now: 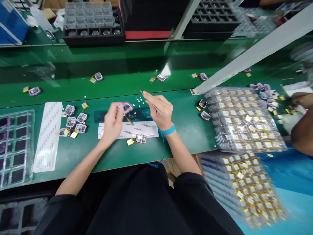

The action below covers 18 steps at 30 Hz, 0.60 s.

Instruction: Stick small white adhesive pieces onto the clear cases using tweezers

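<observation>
black apron (137,202) nearest. left hand (112,121) pinches module (127,106), right hand (160,113) grips tweezers (146,97) beside; i fear slip tearing battery (128,120) dangling below fingers (119,111).

Nothing here can be read as a word, number or brand. The white paper sheet (128,130) on the green surface (117,155) carries rows of fine dark print, too small and blurred to make out. The long white strip (48,135) at the left bears faint rows of marks, likewise illegible. The dark card (138,115) just behind the sheet shows pale lines, also unreadable.
</observation>
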### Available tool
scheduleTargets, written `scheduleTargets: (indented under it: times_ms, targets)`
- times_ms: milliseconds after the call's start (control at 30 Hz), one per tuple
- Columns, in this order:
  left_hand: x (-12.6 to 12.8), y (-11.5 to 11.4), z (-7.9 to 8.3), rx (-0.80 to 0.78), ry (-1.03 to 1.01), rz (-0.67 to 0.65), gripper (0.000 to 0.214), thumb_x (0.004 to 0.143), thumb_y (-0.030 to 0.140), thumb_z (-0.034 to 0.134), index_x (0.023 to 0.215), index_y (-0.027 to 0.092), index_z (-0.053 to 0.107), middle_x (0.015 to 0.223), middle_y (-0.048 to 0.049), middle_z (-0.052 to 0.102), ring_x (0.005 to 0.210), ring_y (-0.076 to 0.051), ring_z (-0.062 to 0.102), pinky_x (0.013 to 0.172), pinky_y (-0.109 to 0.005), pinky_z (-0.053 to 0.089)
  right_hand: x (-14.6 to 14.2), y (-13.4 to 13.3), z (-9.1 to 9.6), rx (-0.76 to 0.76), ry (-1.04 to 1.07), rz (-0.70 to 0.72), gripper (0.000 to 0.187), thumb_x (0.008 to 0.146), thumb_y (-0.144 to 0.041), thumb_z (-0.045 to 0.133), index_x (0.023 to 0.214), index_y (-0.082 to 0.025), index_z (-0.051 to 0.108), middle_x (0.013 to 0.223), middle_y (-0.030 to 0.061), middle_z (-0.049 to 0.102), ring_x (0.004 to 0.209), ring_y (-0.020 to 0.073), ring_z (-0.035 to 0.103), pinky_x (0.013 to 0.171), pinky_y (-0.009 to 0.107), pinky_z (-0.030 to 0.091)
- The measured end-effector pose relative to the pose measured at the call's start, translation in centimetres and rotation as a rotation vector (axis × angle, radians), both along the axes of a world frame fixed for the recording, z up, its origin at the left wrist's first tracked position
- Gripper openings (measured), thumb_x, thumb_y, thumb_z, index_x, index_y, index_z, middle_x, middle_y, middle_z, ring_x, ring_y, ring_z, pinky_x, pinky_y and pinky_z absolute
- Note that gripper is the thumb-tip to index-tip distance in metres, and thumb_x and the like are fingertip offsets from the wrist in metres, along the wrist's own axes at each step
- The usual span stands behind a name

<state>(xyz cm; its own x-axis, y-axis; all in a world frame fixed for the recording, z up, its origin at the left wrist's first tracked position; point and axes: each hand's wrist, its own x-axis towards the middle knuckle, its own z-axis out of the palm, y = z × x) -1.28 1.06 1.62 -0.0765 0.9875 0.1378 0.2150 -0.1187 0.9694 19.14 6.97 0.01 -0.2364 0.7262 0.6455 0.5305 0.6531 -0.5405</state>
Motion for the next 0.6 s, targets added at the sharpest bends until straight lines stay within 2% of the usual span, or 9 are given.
scheduleTargets:
  times_ms: [67,167,233,300,433,600]
  targets:
    - [-1.0,0.9,0.4,-0.22,-0.315,0.096,0.008,0.094,0.027,0.06,0.092,0.02,0.063,0.093,-0.0095,0.079,0.084,-0.021,0.072,0.084,-0.036,0.056,-0.4,-0.5,-0.4,0.022,0.025,0.056,0.032,0.103,-0.024,0.055,0.127,-0.039,0.071,0.124,-0.005,0.075,0.092,0.021,0.072,0.085,0.044,0.063]
    - [-1.9,1.8,0.4,-0.511,-0.617,0.021,0.009,0.089,0.019,0.059,0.081,0.017,0.064,0.085,-0.0137,0.079,0.069,-0.019,0.071,0.071,-0.033,0.058,-0.6,-1.3,-0.8,0.041,0.049,0.142,0.038,0.101,-0.019,0.058,0.131,-0.041,0.068,0.127,-0.0049,0.073,0.096,0.0208,0.073,0.084,0.043,0.064]
    - [-1.9,1.8,0.3,-0.587,-0.703,-0.049,0.008,0.086,0.018,0.062,0.082,0.016,0.068,0.086,-0.0148,0.08,0.07,-0.019,0.071,0.068,-0.032,0.059,-0.6,-1.8,-0.9,0.051,0.057,0.19,0.041,0.1,-0.018,0.06,0.133,-0.043,0.066,0.128,-0.0052,0.072,0.097,0.0206,0.073,0.083,0.042,0.064]
    - [-1.7,1.6,0.1,-0.58,-0.713,-0.075,0.008,0.083,0.022,0.068,0.084,0.015,0.072,0.086,-0.0129,0.079,0.07,-0.018,0.069,0.063,-0.03,0.058,-0.5,-2.3,-1.0,0.058,0.066,0.24,0.041,0.1,-0.019,0.061,0.133,-0.044,0.066,0.127,-0.0058,0.073,0.094,0.0197,0.074,0.08,0.04,0.065]
    - [-1.4,1.4,-0.6,-0.46,-0.624,0.038,0.013,0.074,0.027,0.081,0.073,0.017,0.074,0.083,-0.0056,0.076,0.065,-0.013,0.064,0.055,-0.024,0.05,-0.2,-2.9,-1.1,-0.006,-0.042,0.319,0.033,0.101,-0.023,0.058,0.126,-0.042,0.07,0.126,-0.0066,0.073,0.094,0.0193,0.074,0.078,0.039,0.066]
    - [-1.4,1.5,-1.4,-0.385,-0.64,0.184,0.015,0.069,0.023,0.085,0.074,0.017,0.073,0.077,-0.001,0.073,0.063,-0.011,0.065,0.065,-0.027,0.056,0.0,-3.3,-0.7,-0.073,-0.198,0.363,0.027,0.104,-0.028,0.055,0.12,-0.04,0.074,0.128,-0.0071,0.071,0.094,0.0196,0.074,0.079,0.04,0.065]
